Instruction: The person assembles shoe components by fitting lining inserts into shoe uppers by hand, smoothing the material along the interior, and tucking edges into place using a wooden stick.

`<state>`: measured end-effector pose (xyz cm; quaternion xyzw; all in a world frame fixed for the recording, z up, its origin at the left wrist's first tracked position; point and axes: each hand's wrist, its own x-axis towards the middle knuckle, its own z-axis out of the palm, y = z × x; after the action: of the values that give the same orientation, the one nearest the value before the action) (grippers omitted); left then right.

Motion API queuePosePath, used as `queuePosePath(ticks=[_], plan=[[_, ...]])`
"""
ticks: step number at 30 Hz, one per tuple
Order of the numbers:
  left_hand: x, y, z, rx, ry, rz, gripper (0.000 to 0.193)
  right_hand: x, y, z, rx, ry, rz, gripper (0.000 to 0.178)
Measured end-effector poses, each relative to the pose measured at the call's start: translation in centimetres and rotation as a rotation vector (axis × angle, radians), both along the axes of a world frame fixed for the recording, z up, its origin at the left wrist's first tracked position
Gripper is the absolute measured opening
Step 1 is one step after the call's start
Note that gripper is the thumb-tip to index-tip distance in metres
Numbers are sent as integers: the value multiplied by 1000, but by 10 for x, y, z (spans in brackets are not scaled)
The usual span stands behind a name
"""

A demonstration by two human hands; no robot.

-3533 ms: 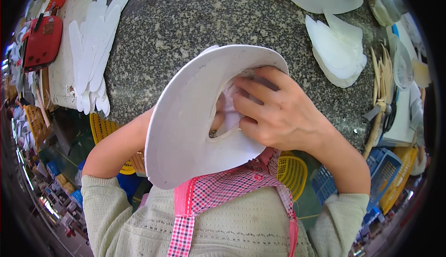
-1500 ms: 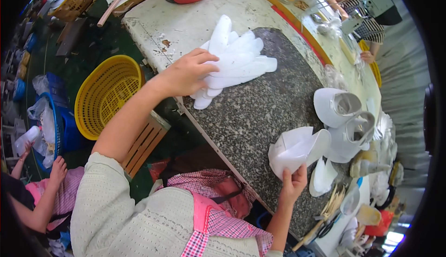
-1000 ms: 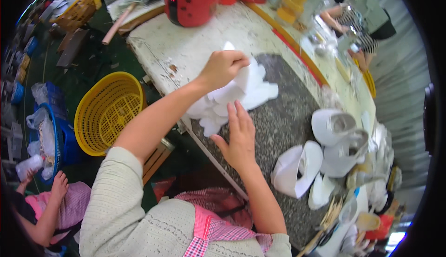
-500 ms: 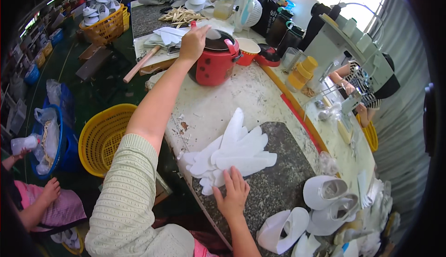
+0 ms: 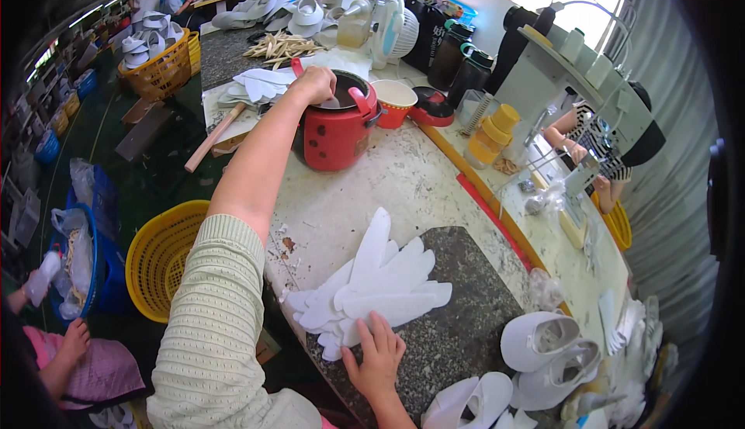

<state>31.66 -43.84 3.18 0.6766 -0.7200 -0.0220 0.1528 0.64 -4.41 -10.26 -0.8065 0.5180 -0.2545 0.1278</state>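
Note:
My left hand point(image 5: 314, 85) is lowered into the mouth of a red pot point(image 5: 336, 138) with dark spots, its fingers closed on a white piece point(image 5: 331, 104) of which only a bit shows. The pot's inside is dark and mostly hidden. My right hand point(image 5: 375, 355) lies with fingers stretched out at the near edge of a fanned pile of white, flat, insole-shaped pieces point(image 5: 388, 305). The pile overlaps a dark speckled slab point(image 5: 473, 305) on the worktable. To the right of that hand stand white shoe uppers point(image 5: 539, 333).
Behind the pot are a red-and-white paper tub point(image 5: 393, 102), a small fan point(image 5: 396, 32) and dark bottles point(image 5: 470, 72). A wooden-handled tool point(image 5: 215, 137) juts over the table's left edge. A yellow basket point(image 5: 167, 258) stands below. Co-workers sit at left and at a sewing machine at right.
My left hand has gone down into the pot with the white piece. The whole view has shifted, so the table and pile sit lower. My right hand stays at the pile.

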Motion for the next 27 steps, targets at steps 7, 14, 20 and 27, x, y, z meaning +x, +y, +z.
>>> queuePosePath(ticks=[7, 14, 20, 27], plan=[[-7, -22, -16, -160, -194, 9, 13, 0, -2, 6, 34, -30, -2, 54], [12, 17, -1, -291, 140, -11, 13, -2, 0, -1, 23, -38, 46, 55], [16, 65, -35, -504, 1716, 426, 7, -4, -1, -1, -134, -149, -51, 58], [7, 167, 12, -1089, 2150, 283, 9, 1, 13, 8, -314, -290, -84, 55]])
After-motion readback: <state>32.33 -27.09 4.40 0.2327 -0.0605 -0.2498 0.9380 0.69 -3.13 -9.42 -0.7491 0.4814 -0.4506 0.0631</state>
